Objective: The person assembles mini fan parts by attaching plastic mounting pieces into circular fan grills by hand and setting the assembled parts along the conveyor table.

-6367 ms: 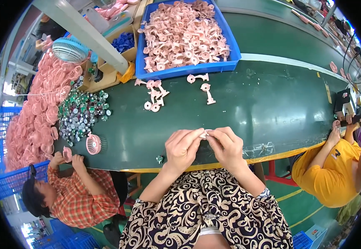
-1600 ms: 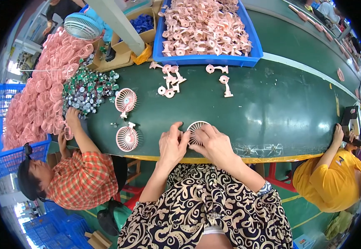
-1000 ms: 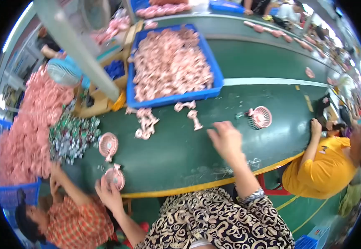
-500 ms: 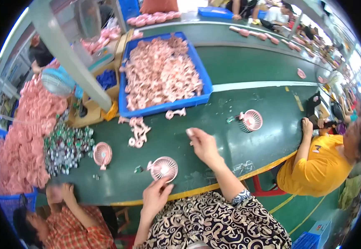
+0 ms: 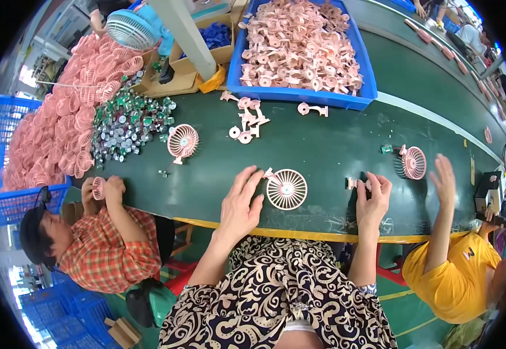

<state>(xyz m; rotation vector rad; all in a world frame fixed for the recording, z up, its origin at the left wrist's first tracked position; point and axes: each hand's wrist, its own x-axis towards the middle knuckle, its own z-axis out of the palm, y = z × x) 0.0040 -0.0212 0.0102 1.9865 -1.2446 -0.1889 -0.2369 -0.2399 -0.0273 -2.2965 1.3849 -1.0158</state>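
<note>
Left hand point(image 5: 241, 203): flat, open, fingertips at fan grille point(image 5: 286, 189) | right hand point(image 5: 372, 200): pinching pink part point(image 5: 354, 184) near belt point(image 5: 322, 139) front edge | blue crate point(image 5: 357, 93): pink parts.

We see a round pink plastic fan grille point(image 5: 286, 189), smooth and slightly glossy, lying on the dark green matt rubbery conveyor belt point(image 5: 328, 145). Our left hand point(image 5: 240, 203) touches its rim; our right hand point(image 5: 372, 200) pinches a small pink plastic handle part point(image 5: 354, 184). The blue moulded plastic crate point(image 5: 366, 78) looks smooth and holds more pink plastic pieces. Beside it lies a heap of shiny metal-cased little motors point(image 5: 126, 125). Our own patterned black-and-cream dress point(image 5: 282, 296) is soft cloth.
</note>
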